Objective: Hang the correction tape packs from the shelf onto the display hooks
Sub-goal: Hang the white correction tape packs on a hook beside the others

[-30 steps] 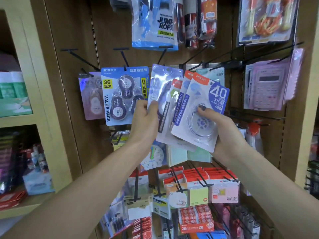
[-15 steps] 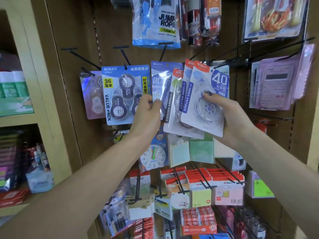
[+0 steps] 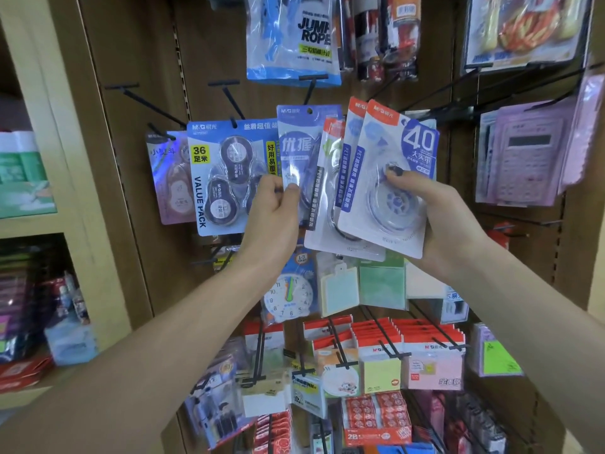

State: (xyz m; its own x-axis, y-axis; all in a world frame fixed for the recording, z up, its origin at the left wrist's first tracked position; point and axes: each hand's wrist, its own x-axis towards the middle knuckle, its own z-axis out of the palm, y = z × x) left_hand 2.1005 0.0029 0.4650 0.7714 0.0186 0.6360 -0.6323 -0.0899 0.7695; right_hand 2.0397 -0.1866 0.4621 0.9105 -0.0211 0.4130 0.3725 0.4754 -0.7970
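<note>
- Since a second ago both hands have risen up the wooden display panel (image 3: 137, 93), carrying the packs higher, level with the hanging blue "36 VALUE PACK" card of three correction tapes (image 3: 229, 175).
- The blue clear-fronted correction tape pack (image 3: 299, 149) now stands nearly upright, its top hole just below the black wire display hook (image 3: 311, 86); whether the hook is through it cannot be told.
- The left hand (image 3: 271, 217) holds that blue pack, thumb and fingers (image 3: 291, 191) pinching its lower left edge.
- The right hand (image 3: 438, 221) grips a fan of orange-topped white correction tape packs (image 3: 389, 178), the front one marked "40", thumb pressed on its clear blister and the other fingers hidden behind.
- The fan tilts rightward and overlaps the blue pack's right edge.
- Left of the value pack, a pale pink correction tape card (image 3: 172, 181) hangs on its own hook.
- Below, rows of hooks hold red-topped sticky note packs (image 3: 422, 352); a toy clock card (image 3: 288, 296) hangs under the left wrist.
</note>
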